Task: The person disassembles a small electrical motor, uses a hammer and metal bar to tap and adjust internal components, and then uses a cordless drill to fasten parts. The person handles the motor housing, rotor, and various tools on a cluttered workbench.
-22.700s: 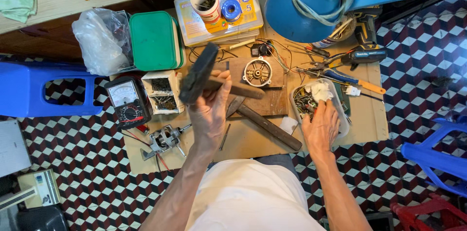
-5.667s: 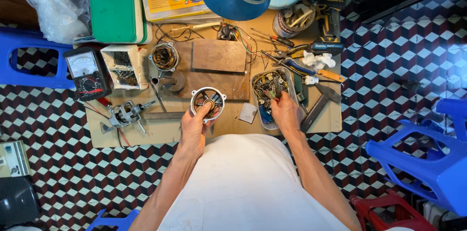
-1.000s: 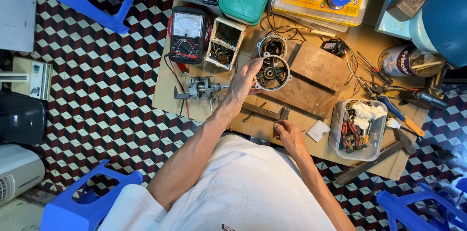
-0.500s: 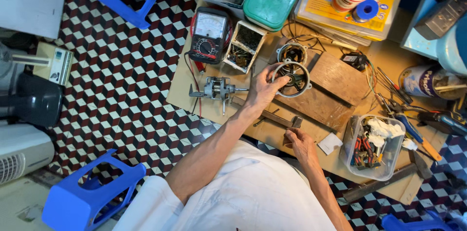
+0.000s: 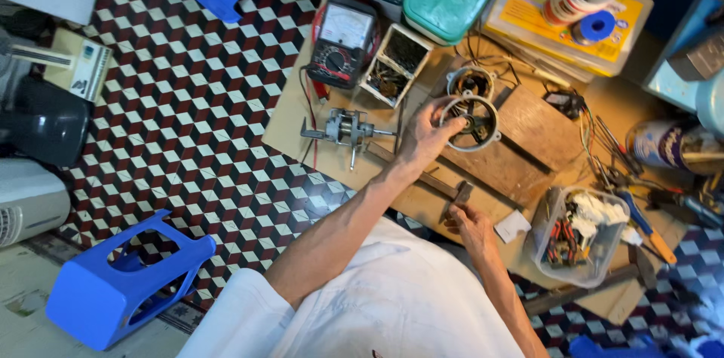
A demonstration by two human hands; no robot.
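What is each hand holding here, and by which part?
The left hand grips the round motor housing by its near rim. The right hand holds a small dark tool by its lower end.

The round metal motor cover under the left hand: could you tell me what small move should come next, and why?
Probably lift the motor cover slightly with the left hand: the fingers already curl over its rim, it lies flat on the wooden block, and the right hand rests near a small metal tool.
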